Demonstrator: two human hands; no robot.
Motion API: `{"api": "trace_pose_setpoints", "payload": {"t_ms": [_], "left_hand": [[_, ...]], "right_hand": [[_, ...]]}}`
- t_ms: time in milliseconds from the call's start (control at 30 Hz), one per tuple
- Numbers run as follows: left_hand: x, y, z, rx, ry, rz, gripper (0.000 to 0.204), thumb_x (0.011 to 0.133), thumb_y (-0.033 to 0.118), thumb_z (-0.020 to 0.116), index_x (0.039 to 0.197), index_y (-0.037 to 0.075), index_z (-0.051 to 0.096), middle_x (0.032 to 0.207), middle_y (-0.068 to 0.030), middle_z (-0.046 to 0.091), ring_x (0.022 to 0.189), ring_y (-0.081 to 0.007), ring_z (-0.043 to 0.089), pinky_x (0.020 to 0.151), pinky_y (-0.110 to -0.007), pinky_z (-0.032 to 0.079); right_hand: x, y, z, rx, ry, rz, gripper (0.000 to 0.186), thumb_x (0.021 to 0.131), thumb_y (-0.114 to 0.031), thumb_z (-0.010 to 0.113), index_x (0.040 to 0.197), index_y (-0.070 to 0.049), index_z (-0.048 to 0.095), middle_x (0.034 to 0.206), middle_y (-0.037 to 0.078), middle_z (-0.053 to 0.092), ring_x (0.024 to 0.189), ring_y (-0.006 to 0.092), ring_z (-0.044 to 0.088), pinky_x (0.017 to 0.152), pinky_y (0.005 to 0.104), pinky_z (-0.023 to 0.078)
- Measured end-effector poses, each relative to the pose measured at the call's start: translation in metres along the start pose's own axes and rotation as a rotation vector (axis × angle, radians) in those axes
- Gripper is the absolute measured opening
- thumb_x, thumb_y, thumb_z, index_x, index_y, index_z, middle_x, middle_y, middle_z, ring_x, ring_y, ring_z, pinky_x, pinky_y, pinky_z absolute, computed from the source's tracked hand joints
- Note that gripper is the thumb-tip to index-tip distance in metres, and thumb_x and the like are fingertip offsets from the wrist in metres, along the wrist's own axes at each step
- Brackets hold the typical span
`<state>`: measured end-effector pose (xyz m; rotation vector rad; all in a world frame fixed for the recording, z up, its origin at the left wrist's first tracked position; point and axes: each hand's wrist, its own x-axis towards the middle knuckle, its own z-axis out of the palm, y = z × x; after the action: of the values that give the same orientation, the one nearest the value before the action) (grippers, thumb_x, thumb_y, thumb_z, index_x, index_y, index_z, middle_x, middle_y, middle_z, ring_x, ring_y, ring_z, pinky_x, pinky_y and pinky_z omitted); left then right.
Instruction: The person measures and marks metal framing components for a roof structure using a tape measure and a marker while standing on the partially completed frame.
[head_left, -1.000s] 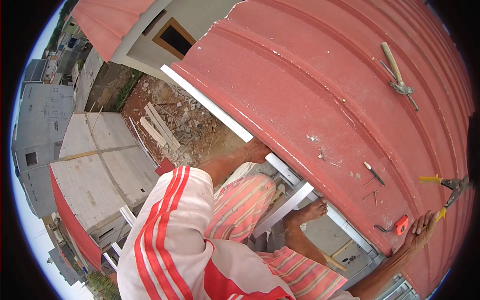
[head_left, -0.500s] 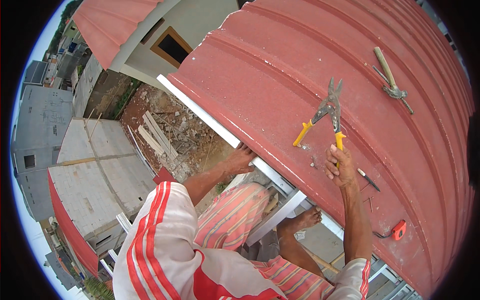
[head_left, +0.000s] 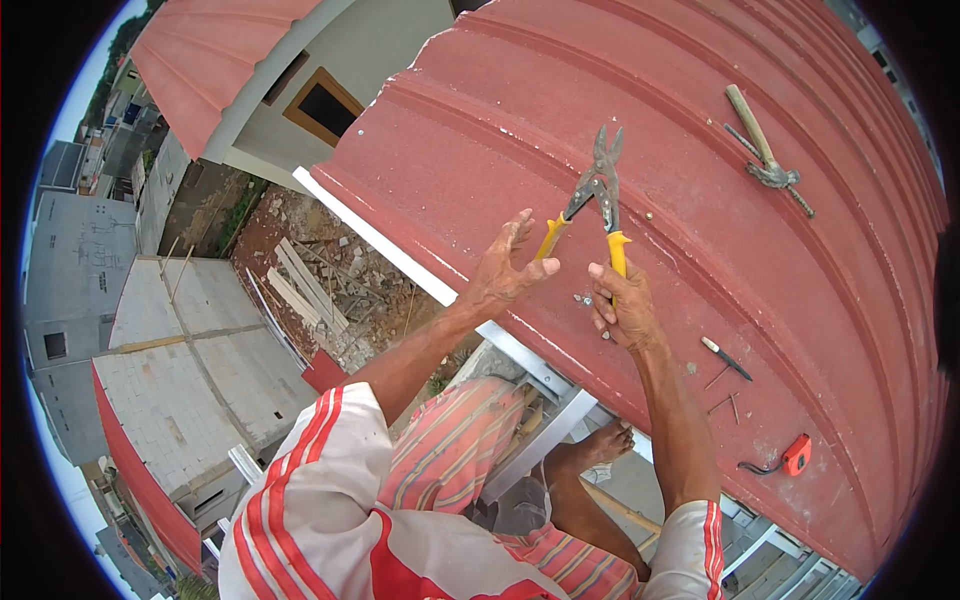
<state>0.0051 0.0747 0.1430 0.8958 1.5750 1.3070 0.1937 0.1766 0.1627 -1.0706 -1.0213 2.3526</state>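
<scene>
Hands are apart: the right hand (head_left: 630, 310) is wrapped round one yellow handle (head_left: 616, 245) of the snips (head_left: 600, 185), while the left hand (head_left: 498, 278) is spread open just beside the other handle (head_left: 549, 240) (touching or not, can't tell from here). Snips are opened up over the red roof (head_left: 470, 190), near its near edge. Nails (head_left: 736, 408) and tape (head_left: 797, 455) lie near that edge too; hammer (head_left: 755, 135)'s farther in, over a rod (head_left: 802, 203).

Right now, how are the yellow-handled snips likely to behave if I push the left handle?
The snips will probably stay stiff, since they look like solid metal. The left handle would likely swing rather than bend, as the handles spread from a pivot. They may feel top-heavy, with the metal blades well beyond the right hand.
</scene>
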Motion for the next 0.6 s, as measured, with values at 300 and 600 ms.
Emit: {"api": "trace_pose_setpoints", "payload": {"t_ms": [300, 600], "left_hand": [[0.021, -0.005, 0.006, -0.050, -0.131, -0.015, 0.090, 0.070, 0.046, 0.076, 0.134, -0.002, 0.033, 0.132, -0.0197, 0.038, 0.125, -0.0320, 0.039, 0.106, -0.044, 0.033], [0.020, 0.014, -0.006, -0.428, -0.077, -0.145, 0.039, 0.071, 0.027, 0.071, 0.101, 0.006, 0.059, 0.099, -0.0084, 0.053, 0.094, -0.0199, 0.056, 0.086, -0.038, 0.045]], "right_hand": [[0.015, 0.016, 0.056, -0.442, -0.100, -0.156, 0.035, 0.080, -0.013, 0.063, 0.107, 0.002, 0.047, 0.078, 0.005, 0.055, 0.059, 0.0123, 0.055, 0.051, 0.0276, 0.047], [0.026, 0.016, 0.074, -0.886, -0.387, -0.178, 0.072, 0.075, -0.039, 0.073, 0.123, 0.002, 0.041, 0.102, 0.012, 0.052, 0.095, 0.0255, 0.057, 0.080, 0.0373, 0.048]]}}
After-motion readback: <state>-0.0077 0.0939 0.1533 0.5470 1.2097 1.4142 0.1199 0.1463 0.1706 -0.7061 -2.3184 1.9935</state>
